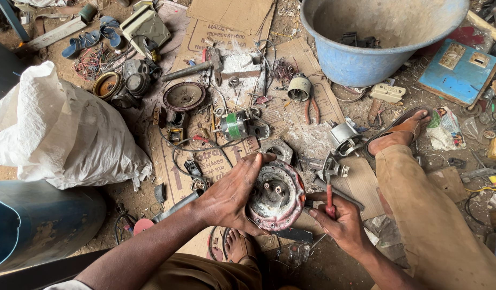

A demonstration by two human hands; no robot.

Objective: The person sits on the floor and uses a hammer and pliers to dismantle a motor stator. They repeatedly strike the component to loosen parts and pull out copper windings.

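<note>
My left hand (pixel 230 196) grips a round, worn motor end cover (pixel 276 196) with reddish flaking paint, held upright above the cardboard. My right hand (pixel 339 220) holds a red-handled screwdriver (pixel 329 197) against the cover's right edge. A small motor with a green winding (pixel 234 126) lies on the cardboard further out. Red-handled pliers (pixel 312 110) lie beside a small cylindrical part (pixel 299 87).
A blue plastic tub (pixel 360 59) stands at the top right, a white sack (pixel 60 129) at the left above a blue drum (pixel 38 223). A hammer (pixel 197 67), round metal covers, wires and a blue switch box (pixel 457 72) litter the ground. My sandalled foot (pixel 401 134) rests at the right.
</note>
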